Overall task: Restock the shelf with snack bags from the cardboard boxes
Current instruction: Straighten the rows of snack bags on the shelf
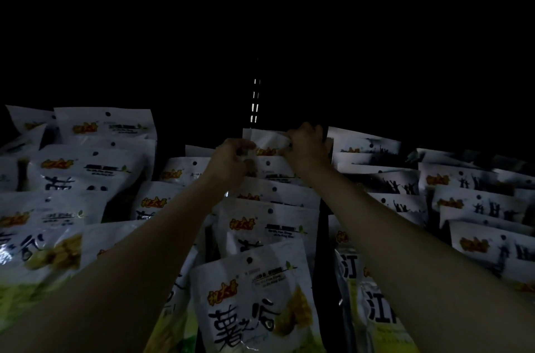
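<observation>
Both my arms reach deep into a dark shelf. My left hand [231, 157] pinches the left top edge of a white snack bag [267, 140] at the back of the middle row. My right hand [308, 141] grips the same bag's right top edge. The bag stands upright behind a row of like white bags [260, 240] with orange logos and black characters. No cardboard box is in view.
More rows of white snack bags fill the shelf on the left [95, 167] and right [469, 202]. A slotted shelf upright [254, 109] glints behind the held bag. A dark divider [322, 237] separates the middle row from the right rows. Everything above is black.
</observation>
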